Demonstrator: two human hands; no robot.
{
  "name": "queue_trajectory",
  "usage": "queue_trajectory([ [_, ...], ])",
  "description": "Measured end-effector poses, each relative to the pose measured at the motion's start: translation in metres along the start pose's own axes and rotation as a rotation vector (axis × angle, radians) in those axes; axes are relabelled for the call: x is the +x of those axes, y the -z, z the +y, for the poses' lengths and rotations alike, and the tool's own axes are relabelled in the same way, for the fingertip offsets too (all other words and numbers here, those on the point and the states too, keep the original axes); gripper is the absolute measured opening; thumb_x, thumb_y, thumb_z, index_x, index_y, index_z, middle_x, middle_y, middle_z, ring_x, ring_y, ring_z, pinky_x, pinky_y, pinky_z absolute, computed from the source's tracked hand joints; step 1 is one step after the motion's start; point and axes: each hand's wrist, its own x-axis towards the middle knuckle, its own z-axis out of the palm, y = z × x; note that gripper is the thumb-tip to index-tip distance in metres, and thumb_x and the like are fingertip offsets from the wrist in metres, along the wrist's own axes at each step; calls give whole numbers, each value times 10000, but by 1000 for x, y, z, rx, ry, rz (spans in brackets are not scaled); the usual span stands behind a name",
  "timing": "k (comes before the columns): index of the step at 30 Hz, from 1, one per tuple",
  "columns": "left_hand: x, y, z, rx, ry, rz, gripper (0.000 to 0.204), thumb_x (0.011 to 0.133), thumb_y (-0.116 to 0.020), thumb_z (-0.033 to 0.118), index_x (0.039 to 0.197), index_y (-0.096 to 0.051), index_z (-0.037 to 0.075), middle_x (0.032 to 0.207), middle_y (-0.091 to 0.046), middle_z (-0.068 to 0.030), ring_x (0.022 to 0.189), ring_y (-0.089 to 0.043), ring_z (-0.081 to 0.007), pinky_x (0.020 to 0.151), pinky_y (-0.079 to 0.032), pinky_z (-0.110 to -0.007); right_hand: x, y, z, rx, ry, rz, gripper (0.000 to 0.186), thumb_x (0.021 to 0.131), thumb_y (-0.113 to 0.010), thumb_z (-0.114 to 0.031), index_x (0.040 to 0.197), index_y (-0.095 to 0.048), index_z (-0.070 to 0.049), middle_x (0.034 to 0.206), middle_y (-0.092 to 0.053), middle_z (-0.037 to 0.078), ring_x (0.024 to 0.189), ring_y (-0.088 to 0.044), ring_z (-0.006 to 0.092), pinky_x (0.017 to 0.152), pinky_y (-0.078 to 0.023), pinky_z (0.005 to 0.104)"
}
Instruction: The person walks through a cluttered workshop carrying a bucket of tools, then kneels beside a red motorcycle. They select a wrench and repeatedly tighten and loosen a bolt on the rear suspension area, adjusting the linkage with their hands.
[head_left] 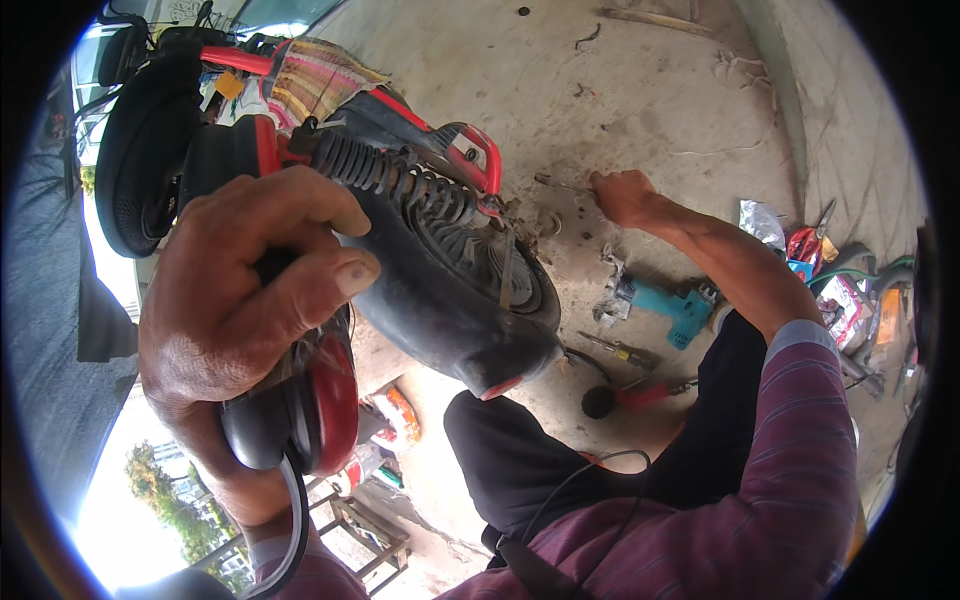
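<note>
My left hand (235,290) is large and close on the left, its fingers curled in and its thumb against them; whatever they grip is hidden. Under its palm, by the wrist, is a red-and-black rounded part (337,405) with a grey cable. Behind the hand extends a red-and-black scooter (430,300), with a coil-spring shock absorber (395,180) and a dark fender. Beyond the scooter's rear, my right hand (625,198) reaches down to the concrete floor, closed on a thin metal tool (562,184) whose exact kind I cannot make out.
A teal power tool (675,312), a screwdriver (620,350) and a red tool (650,395) lie beside my legs. Pliers, packets and other tools (850,290) are heaped at the right by a wall (840,110). A striped cloth (320,75) covers part of the scooter.
</note>
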Motion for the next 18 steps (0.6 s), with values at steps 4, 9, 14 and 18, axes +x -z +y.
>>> queue_trajectory([
  [4,-2,-4,10,-6,63,17,251,861,-667,123,1003,-662,-84,977,-683,-190,799,-656,-201,773,-523,-313,-36,38,-42,151,109,-163,303,990,-595,-226,1108,-616,51,976,-750,246,925,-720,468,806,-569,553],
  [9,-3,-3,15,-15,60,10,292,845,-673,161,1000,-659,-87,959,-688,-159,803,-647,-182,783,-508,-296,-35,63,-86,-54,391,-488,242,919,-633,-94,1026,-701,111,946,-755,271,907,-761,387,778,-612,496],
  [14,3,2,12,-117,238,-70,307,840,-674,170,1019,-663,-78,955,-688,-151,807,-653,-191,788,-516,-305,-34,52,-94,232,97,-652,190,842,-647,-7,969,-759,77,840,-762,230,853,-782,292,687,-628,502],
  [18,-2,-6,14,-27,123,15,309,839,-670,189,977,-672,-87,965,-694,-146,804,-666,-215,781,-526,-313,-26,24,-89,34,169,-470,201,864,-632,-50,998,-757,33,908,-754,229,882,-762,370,702,-603,518],
])
